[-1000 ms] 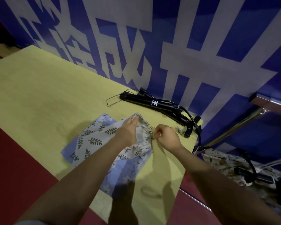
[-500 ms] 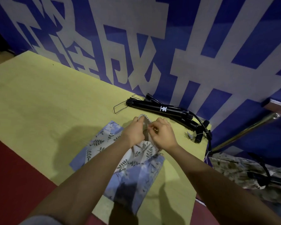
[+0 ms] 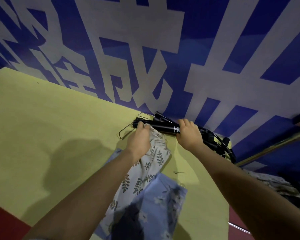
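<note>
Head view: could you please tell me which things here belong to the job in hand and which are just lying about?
In the job: floral drawstring bag, gripped at its mouth by the left hand; black tripod, gripped by the right hand.
Lying about: wire loop, small metal pin, black cables, patterned cloth beside the table.

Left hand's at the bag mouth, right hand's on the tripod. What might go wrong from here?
1. The gathered mouth of the bag looks narrow, so the tripod end may snag on it.
2. The black cable lies tangled behind the tripod; lifting may drag it along.
3. The small pin lies loose on the table beside the bag and might get swept off.
</note>
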A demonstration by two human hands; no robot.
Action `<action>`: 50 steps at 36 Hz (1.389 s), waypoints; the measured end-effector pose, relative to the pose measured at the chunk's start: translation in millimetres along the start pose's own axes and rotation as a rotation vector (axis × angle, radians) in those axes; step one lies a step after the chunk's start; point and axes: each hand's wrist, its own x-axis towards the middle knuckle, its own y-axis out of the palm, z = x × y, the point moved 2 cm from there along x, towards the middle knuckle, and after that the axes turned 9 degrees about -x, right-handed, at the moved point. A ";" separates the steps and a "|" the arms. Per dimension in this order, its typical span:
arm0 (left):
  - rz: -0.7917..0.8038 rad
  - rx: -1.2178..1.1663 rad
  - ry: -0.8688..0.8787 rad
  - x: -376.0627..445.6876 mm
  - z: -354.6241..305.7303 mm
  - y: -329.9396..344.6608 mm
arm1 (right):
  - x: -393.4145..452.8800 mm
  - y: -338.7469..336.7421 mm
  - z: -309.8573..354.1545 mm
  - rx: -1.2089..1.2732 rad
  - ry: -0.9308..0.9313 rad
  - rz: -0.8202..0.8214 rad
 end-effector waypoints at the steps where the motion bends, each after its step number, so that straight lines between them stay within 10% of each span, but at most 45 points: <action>1: 0.014 -0.001 0.004 3.1 1.1 0.1 | 5.1 3.5 -0.7 -0.025 0.007 0.027; 22: 0.049 0.061 0.029 12.4 7.3 19.9 | 25.1 8.5 7.5 -0.431 -0.129 -0.011; 50: -0.155 -0.369 -0.084 -59.1 -17.8 -26.2 | -120.3 -54.6 -26.2 0.180 0.225 -0.089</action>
